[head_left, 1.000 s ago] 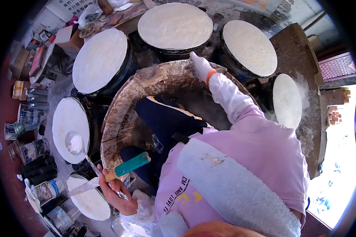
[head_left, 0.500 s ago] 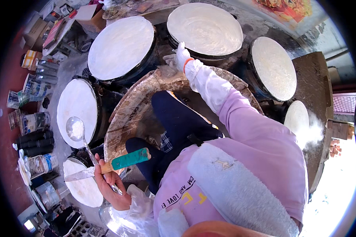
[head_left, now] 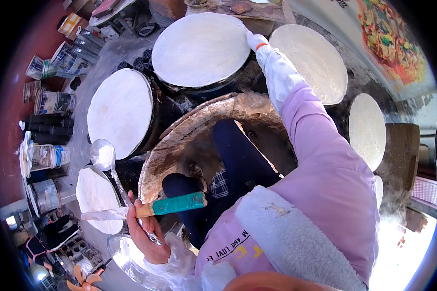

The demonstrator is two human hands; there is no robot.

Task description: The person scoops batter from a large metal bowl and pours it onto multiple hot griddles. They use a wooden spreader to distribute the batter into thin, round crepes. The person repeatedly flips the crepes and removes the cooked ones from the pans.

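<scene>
My bare left hand (head_left: pixel 148 235) is closed around two tools. One is a metal ladle (head_left: pixel 103 155), its bowl up near the left griddles. The other is a spatula (head_left: pixel 177 203) with a green-wrapped handle and a pale-smeared flat blade, lying across my fingers. My right hand (head_left: pixel 258 42), in a white glove with an orange band at the wrist, reaches far out. It touches the right edge of a thin white round sheet (head_left: pixel 201 48) on the far griddle. The glove blends with the sheet, so the grip of its fingertips is unclear.
More white round sheets (head_left: pixel 120 112) cover griddles in a ring around me. A crusted, curved wall (head_left: pixel 153 160) encloses my legs. Below my left hand stands a shiny metal basin (head_left: pixel 119 247). Buckets (head_left: pixel 56 103) line the left wall, and an orange-bladed fan (head_left: pixel 85 280) is at lower left.
The view has swung left. My right hand has moved from the near rim of one far griddle to the right edge of the sheet left of it. My left hand keeps both tools.
</scene>
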